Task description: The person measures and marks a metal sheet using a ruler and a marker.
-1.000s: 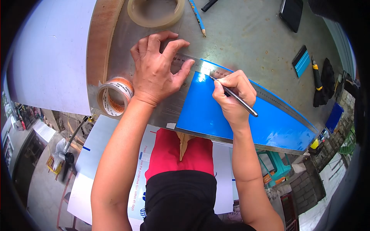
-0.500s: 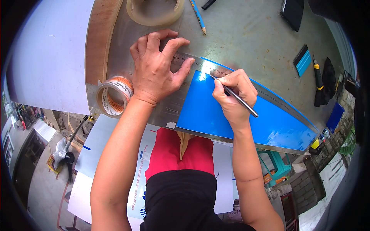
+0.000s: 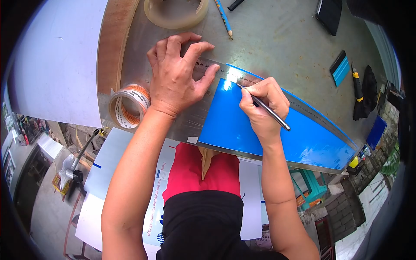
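Note:
A blue sheet (image 3: 234, 117) lies on the metal tabletop, with a long steel ruler (image 3: 303, 105) laid across it near its far edge. My left hand (image 3: 177, 73) presses on the ruler's left end, fingers spread and bent, the thumb on the ruler beside the sheet. In my right hand (image 3: 266, 102) is a slim dark pen-like tool (image 3: 272, 113), its tip touching the sheet at the ruler's near edge. Whether the tip is a blade or a point is too small to tell.
Tape rolls (image 3: 129, 107) (image 3: 175, 15) stand left and behind. A pencil (image 3: 224, 19), a phone (image 3: 329, 16), a blue squeegee (image 3: 340, 69) and a yellow-black cutter (image 3: 357, 84) lie on the table. A white panel (image 3: 56, 60) is at the left.
Hardly anything differs. The head view has shifted very slightly, while both hands, the ruler and the tool keep nearly the same places on the sheet.

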`<state>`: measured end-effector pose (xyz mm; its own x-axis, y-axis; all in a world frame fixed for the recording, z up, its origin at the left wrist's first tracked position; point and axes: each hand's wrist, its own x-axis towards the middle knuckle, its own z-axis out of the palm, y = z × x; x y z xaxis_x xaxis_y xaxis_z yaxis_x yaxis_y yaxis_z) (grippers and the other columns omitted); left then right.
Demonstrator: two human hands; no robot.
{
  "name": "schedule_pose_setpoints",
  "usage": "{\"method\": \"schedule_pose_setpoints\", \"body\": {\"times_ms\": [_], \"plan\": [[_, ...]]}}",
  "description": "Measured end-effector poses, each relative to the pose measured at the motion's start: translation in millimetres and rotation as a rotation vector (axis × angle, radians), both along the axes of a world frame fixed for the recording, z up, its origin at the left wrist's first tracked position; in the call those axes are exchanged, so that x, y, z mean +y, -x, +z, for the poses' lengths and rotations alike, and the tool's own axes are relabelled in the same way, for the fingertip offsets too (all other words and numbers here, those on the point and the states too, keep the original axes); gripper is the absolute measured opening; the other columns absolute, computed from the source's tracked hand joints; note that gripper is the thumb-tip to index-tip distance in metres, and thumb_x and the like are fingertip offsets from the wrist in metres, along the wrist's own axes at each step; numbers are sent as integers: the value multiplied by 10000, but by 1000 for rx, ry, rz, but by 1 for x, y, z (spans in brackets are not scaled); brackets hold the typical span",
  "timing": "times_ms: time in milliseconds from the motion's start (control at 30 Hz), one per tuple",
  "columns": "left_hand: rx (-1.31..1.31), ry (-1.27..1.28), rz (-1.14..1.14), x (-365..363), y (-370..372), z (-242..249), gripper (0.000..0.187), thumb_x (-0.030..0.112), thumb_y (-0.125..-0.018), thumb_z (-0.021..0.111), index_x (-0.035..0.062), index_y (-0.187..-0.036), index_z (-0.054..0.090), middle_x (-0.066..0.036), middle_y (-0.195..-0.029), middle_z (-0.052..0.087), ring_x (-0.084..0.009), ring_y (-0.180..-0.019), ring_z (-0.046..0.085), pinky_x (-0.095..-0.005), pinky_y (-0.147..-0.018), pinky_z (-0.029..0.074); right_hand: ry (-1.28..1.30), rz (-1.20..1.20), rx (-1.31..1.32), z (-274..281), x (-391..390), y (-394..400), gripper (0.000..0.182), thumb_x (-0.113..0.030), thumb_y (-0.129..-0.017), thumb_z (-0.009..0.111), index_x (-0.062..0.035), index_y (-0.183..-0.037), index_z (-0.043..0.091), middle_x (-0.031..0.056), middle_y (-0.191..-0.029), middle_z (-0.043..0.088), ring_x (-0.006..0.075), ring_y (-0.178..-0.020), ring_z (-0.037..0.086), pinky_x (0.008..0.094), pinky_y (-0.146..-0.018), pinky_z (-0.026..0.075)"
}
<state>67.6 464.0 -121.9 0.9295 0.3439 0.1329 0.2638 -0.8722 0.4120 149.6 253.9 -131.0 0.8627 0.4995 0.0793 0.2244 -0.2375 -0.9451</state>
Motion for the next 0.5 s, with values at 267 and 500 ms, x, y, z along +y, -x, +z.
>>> {"method": "schedule_pose_setpoints", "body": {"times_ms": [267,500], "plan": [[-10,4,4,0,1,-5,418,369,-831,849,278,-1213,705,16,-1295,596,-258,-1225,514,-445,-1049,363,-316,-100,459,8,-13,-12,156,124,-920,717,1,-947,624,81,-911,660,131,-763,688,259,-665,588],[-26,24,11,0,1,-6,404,368,-827,846,281,-1195,703,34,-1291,588,-253,-1239,499,-454,-1037,350,-90,6,92,16,-2,4,207,125,-794,813,-14,-870,679,81,-849,678,142,-732,666,274,-631,531]]}}
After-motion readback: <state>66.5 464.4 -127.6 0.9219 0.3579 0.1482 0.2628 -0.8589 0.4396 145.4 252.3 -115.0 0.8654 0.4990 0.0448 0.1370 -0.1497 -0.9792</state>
